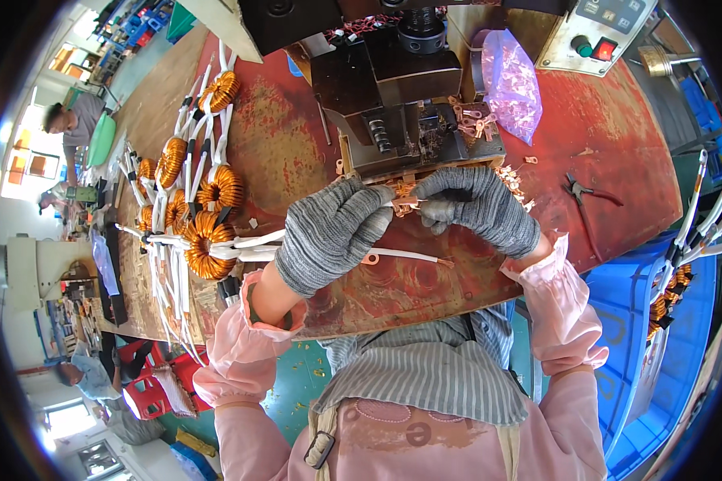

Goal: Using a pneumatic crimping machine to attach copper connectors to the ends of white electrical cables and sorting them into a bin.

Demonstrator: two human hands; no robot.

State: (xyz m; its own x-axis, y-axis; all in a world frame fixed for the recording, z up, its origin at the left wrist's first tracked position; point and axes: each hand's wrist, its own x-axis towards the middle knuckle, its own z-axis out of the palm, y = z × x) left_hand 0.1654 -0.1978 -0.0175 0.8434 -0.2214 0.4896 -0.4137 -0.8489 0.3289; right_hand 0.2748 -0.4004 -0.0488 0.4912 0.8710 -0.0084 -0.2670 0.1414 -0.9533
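Note:
My left hand, in a grey knitted glove, is closed around a white-sleeved wire lead. That lead runs back to a copper-wound ring coil on the left of the table. At the lead's tip, between my hands, is a copper terminal lug. My right hand, gloved alike, pinches at the lug's other side; its fingertips partly hide the contact. Both hands are just in front of the dark press. Another white lead with a bare copper end sticks out below my left hand.
Several more ring coils lie at left with tangled leads. Loose lugs sit on the press, beside a purple-tinted bag. Pliers lie at right. A control box stands behind; a blue bin is right of the table.

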